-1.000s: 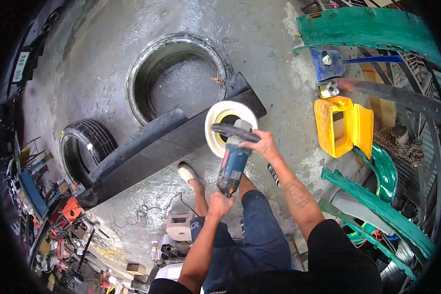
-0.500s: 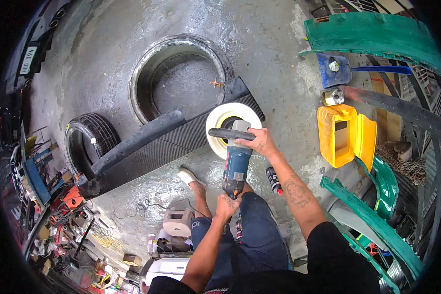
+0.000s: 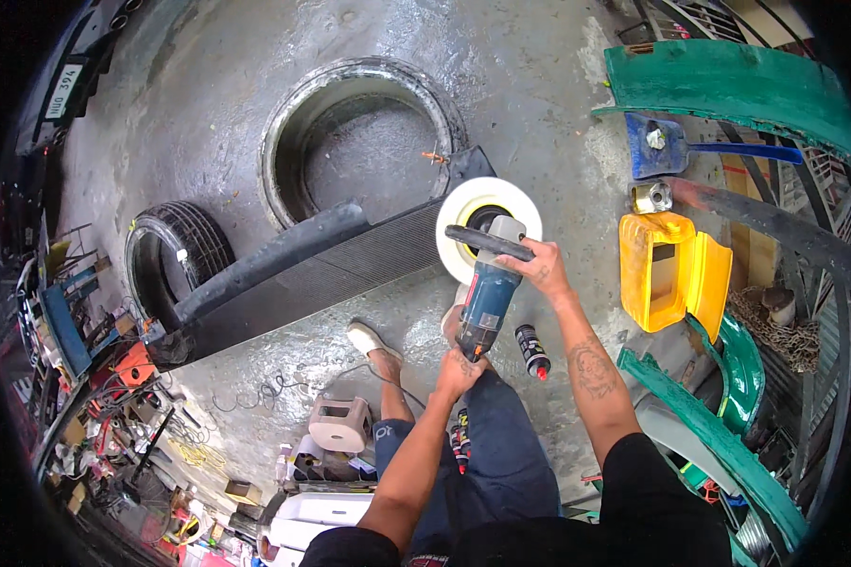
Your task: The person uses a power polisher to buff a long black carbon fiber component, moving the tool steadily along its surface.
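Left hand (image 3: 460,370): fingers wrapped around the rear end of the blue polisher (image 3: 490,302); we see the grip closed.

Right hand (image 3: 547,267): ahead of the left and to its right, curled around the right end of the black side handle (image 3: 477,244).

Polisher: one, slanting between the two hands, its head away from the left hand. We note its round white pad (image 3: 459,203), ahead and left of the right hand, over the right end of a long panel; whether pad and panel touch, we cannot tell.

Panel (image 3: 350,260): one, black, finely ribbed, running leftward from in front of the hands.

Tyres: two. We list the large tyre (image 3: 272,180) ahead and left of both hands, beside the panel's far edge, and the smaller tyre (image 3: 203,248) well to the left, by the panel's left end.

Bottles: two, dark, red-tipped. We enter the first bottle (image 3: 529,345) just right of the left hand, the second bottle (image 3: 460,439) behind it.

Stool (image 3: 340,425): beige, left of and behind the left hand.

To the right of the right hand we count a yellow container (image 3: 645,274), open; farther ahead, a blue dustpan (image 3: 654,161) and a curved green part (image 3: 728,85).
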The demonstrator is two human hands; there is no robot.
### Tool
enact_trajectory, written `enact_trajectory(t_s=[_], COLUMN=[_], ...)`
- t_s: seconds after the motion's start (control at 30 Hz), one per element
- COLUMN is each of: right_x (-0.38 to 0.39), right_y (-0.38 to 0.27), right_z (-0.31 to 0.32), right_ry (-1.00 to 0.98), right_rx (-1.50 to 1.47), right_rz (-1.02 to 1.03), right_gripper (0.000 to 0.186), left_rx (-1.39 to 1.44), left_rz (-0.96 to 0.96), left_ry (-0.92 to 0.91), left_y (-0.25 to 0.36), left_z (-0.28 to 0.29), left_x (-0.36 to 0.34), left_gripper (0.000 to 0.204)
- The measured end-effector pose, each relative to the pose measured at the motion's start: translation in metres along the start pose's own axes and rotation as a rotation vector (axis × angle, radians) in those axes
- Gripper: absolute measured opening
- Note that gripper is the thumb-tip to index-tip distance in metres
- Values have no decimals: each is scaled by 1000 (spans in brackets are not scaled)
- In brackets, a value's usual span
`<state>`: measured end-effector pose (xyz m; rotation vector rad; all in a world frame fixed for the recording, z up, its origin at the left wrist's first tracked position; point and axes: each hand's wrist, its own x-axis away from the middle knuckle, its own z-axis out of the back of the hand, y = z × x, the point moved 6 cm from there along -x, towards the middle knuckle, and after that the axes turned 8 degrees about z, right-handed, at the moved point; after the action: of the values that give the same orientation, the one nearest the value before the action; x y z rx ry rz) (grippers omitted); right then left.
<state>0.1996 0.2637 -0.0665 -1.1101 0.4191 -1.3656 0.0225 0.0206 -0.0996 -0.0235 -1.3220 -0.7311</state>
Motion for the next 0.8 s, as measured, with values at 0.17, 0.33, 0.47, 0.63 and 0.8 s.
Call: enact_trajectory(t_s=[0.17, 0.33, 0.47, 0.63, 0.8], right_x=[19, 30, 9, -9, 2], right_y=[-15, -55, -111, -174, -145], right_z=[-31, -115, -216, -297, -262], right_ry=[-53, -137, -447, -603, -649], right_rx=[20, -93, -96, -163, -16], right_rz=[-83, 81, 213, 404, 140], right_gripper=[53, 56, 62, 69, 54], left_rx=[-9, 27, 64, 321, 85], left_rz=[-71, 5, 246, 357, 336], left_ry=[-45, 198, 211, 408, 241], left_y=[-28, -71, -151, -192, -172], left_z=[24, 79, 101, 117, 112], left_x=[15, 66, 90, 97, 104], left_gripper=[49, 40, 36, 33, 43])
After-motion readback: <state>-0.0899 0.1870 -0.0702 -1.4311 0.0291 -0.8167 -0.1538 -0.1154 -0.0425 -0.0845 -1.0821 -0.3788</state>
